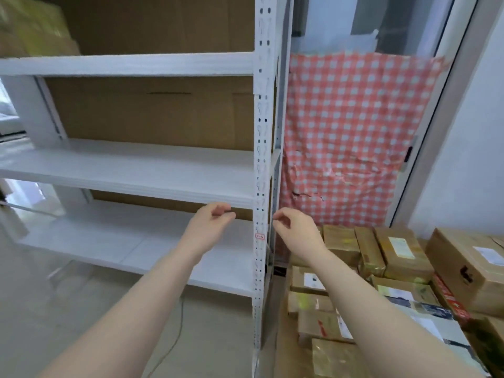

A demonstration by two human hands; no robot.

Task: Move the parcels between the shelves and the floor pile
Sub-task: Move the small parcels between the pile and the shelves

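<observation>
- Plainly, both arms reach forward in front of the white shelving unit, and neither holds a parcel.
- The left grip hangs in the air before the front edge of the middle shelf, fingers loosely curled and holding nothing.
- The right grip hangs just to the right of the unit's perforated upright, its fingers likewise loosely curled with nothing between them.
- The two grips are near each other, with the upright between them.
- The parcels, brown taped boxes with white labels, lie packed together in a pile on the floor to the right of the shelving, below and beside the right forearm.
- A larger cardboard box stands at the far right edge of that pile.
- The middle shelf and the lower shelf carry no parcels in the part that shows; blurred boxes sit on the top shelf at upper left.
- Brown cardboard sheets back the shelving.
- A red-and-white checked cloth hangs behind the pile, over a glazed door.
- A thin cable trails across the floor near the foot of the upright.
</observation>
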